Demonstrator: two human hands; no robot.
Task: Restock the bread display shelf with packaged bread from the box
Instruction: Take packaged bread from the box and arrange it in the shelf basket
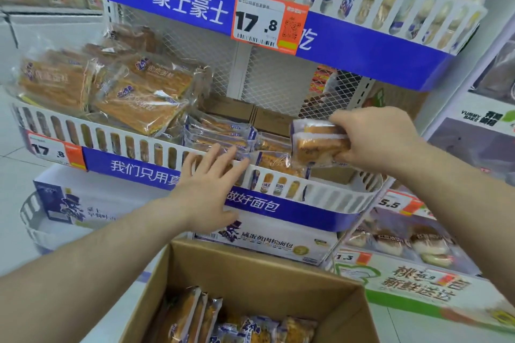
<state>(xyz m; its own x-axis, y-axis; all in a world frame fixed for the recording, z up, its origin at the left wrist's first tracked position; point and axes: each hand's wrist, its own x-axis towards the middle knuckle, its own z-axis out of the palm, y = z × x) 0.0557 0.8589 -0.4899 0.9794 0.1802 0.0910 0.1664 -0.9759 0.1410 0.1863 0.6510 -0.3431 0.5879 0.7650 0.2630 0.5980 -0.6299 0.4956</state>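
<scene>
My right hand (373,139) grips a small packaged bread (315,145) in clear and purple wrap, held above the right part of the middle shelf. My left hand (207,189) is spread open, fingertips at the white slotted shelf rail (328,195), touching nothing else that I can make out. Behind the rail lie several small bread packs (220,133) in a row. Below me stands an open cardboard box (250,267) with more bread packs (195,315) inside.
Large flat bread bags (142,95) are piled at the shelf's left. The upper shelf (362,47) with a 17.8 price tag (267,22) overhangs it. A white product carton (273,242) sits under the shelf. Another display with buns (418,242) is at right.
</scene>
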